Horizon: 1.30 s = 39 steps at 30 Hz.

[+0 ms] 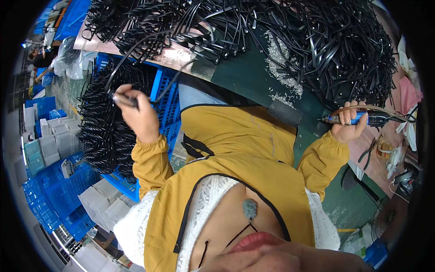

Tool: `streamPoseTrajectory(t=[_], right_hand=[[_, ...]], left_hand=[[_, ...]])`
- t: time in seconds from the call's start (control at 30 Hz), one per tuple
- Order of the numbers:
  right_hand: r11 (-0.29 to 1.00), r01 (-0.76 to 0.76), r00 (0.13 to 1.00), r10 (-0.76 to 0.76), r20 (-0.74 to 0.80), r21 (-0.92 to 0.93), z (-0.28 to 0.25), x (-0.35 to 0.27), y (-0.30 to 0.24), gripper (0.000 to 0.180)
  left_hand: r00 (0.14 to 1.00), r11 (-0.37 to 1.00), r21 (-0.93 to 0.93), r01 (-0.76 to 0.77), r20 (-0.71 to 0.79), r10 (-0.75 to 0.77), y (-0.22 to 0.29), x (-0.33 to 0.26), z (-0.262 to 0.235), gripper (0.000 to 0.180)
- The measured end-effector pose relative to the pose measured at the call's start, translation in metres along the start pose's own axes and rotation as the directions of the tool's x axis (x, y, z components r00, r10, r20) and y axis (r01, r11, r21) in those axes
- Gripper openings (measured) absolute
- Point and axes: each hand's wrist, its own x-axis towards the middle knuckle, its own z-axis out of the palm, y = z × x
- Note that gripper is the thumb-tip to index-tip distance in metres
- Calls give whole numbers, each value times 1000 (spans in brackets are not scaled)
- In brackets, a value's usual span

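Observation:
My left hand (pixel 140 118) is raised at the left with its fingers closed round a dark strap (pixel 128 100). A loop of this strap curves up toward the table, and the fingers are slightly blurred. Beneath and beside that hand is a blue crate (pixel 171 104) heaped with bundled black straps (pixel 102 136). At the right table edge my right hand (pixel 348 123) grips a blue and black electric screwdriver (pixel 374 119), its tip pointing left. A large tangled pile of black straps (pixel 335 50) lies just beyond the right hand.
More black straps (pixel 226 45) spread over the far table. Many tiny pale slivers (pixel 281 65) are scattered on the green mat (pixel 240 72). Pliers (pixel 366 152) and a tape roll (pixel 385 147) lie at the right. Blue crates (pixel 61 195) and white boxes (pixel 63 136) stand at the left.

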Motion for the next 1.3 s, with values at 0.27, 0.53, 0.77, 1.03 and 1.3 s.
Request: streamPoseTrajectory(t=[0.27,0.53,0.77,1.03,1.3], right_hand=[[931,33,996,-62,-68,-363,-1,-4,2,47],[611,151,919,-377,-118,-777,-14,-19,5,59],[314,340,681,-732,1,-887,13,-62,-16,19],[532,428,895,-137,425,-730,164,-47,86,10],[150,787,584,135,801,-599,253,124,230,50]], left_hand=[[755,750,119,-650,-11,656,-7,39,127,62],[397,424,-41,-905,279,874,4,45,132,30],[153,152,-78,-985,0,988,67,129,127,30],[750,722,352,-595,566,343,30,242,161,59],[842,860,-85,-503,-275,465,-17,230,26,33]])
